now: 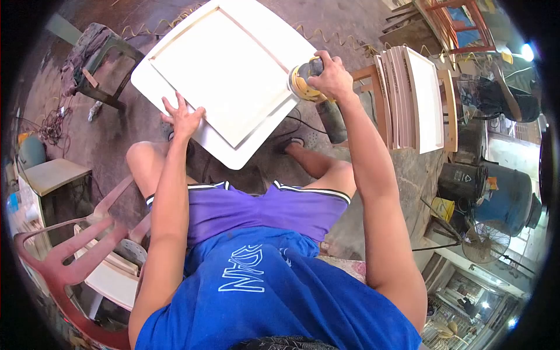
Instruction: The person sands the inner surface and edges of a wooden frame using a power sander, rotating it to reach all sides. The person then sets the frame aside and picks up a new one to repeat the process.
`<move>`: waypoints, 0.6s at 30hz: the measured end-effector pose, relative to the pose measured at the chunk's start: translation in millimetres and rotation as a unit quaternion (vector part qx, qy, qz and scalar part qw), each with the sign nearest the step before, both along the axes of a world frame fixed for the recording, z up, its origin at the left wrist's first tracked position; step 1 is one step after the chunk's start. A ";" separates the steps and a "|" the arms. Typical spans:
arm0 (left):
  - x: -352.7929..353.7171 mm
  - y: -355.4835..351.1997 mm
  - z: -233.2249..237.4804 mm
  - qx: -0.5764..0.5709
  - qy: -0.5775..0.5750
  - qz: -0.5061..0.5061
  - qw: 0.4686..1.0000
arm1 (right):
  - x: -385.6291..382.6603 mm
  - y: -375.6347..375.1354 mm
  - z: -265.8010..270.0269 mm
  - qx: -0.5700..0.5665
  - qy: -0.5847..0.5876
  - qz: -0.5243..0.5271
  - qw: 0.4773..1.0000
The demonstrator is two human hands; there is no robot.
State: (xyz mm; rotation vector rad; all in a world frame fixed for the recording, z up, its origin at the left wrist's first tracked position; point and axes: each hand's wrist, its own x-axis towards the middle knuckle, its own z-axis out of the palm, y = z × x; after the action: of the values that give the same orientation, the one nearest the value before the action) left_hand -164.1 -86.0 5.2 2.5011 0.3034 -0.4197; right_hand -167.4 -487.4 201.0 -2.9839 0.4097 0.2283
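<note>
A white framed panel (233, 76) with a raised border lies at an angle on a white rounded tabletop (224, 153) in front of my knees. My right hand (333, 77) grips the top of a yellow and black orbital sander (302, 83). The sander is tilted, its pad against the panel's right edge, and a dark dust bag (331, 122) hangs from it. At the panel's lower left edge, my left hand (185, 121) rests with its fingers spread and its thumb by the rim.
Several similar panels (429, 99) stand stacked on a wooden chair to the right. A cloth-draped dark stool (116, 64) is at left, a red plastic chair (64, 256) at lower left. Coiled yellow hose (350, 44) crosses the floor beyond the tabletop. A fan (485, 240) stands far right.
</note>
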 end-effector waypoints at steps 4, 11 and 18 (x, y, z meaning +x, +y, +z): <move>1.6 2.2 -15.3 0.013 -0.010 -0.009 1.000 | -17.8 20.0 1.1 -0.013 0.032 0.051 0.998; 0.4 -0.3 -3.1 -0.007 -0.010 -0.008 1.000 | -94.7 121.5 2.2 0.041 0.016 0.161 0.986; 2.4 12.7 -3.9 -0.031 -0.036 -0.039 0.998 | -80.6 138.2 0.1 0.054 -0.005 0.132 0.990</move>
State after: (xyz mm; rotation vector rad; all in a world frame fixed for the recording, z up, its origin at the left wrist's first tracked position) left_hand -161.7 -73.3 1.3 2.4657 0.1625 -0.3639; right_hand -248.0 -349.2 201.0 -2.9220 -0.0019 0.2519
